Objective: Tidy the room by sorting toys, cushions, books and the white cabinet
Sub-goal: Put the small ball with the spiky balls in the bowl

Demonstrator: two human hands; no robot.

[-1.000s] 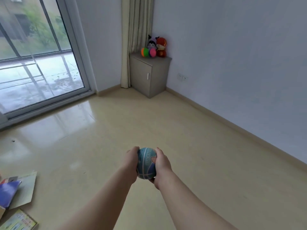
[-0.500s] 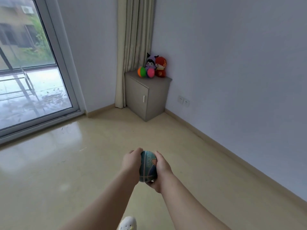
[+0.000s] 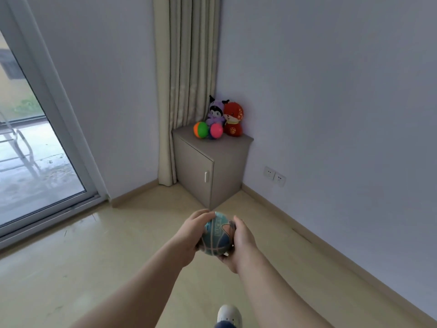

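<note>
A small blue-green ball (image 3: 217,234) with basketball lines is clamped between both bare hands, held out over the floor (image 3: 118,256). The left grip (image 3: 191,235) cups its 9 o'clock side with fingers curled over the top. The right grip (image 3: 241,242) closes on its 3 o'clock side, thumb laid along the upper edge. The ball is off the ground and touches nothing but the two palms. From the ball, the cabinet (image 3: 228,166) stands at about 12 o'clock in the room's corner and well apart from the hands, with its door shut. Just beside it at 9 o'clock hangs the curtain (image 3: 189,79). On the cabinet's top sit an orange-and-green ball (image 3: 201,129) and a pink spiky ball (image 3: 216,130), close enough that they may touch. Behind them a purple plush toy (image 3: 216,112) and a red plush toy (image 3: 233,120) lean near the wall. The bare part of that top lies toward 4 o'clock of the pink ball, along the front-right edge. The held ball probably belongs with these toys, and being round it has no long axis to line up. Neither hand is clearly nearer the cabinet, so a straight walk toward 12 o'clock is what the placing seems to call for. A round ball could roll off that narrow free strip.
</note>
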